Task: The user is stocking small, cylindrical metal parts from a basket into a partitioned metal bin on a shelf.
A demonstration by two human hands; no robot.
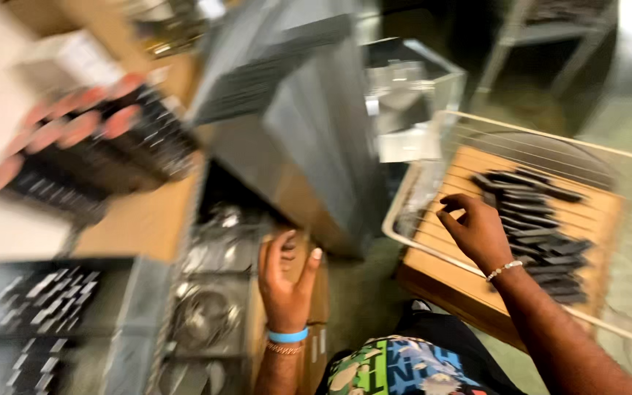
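Right hand: your right hand (477, 230) reaches over the wire tray's (627, 157) near rim, fingertips pinched beside the dark strips (539, 234).
Left hand: your left hand (285, 281) is spread wide, left of the tray.
Blur: whether the pinch holds anything is unclear.

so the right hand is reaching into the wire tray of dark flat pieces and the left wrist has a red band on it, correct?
Not quite: the band on the left wrist is blue, not red, as the head view shows. The rest holds: the right hand reaches into the wire tray of dark flat pieces.

Head view — steeply downward, close above workbench (148, 219)
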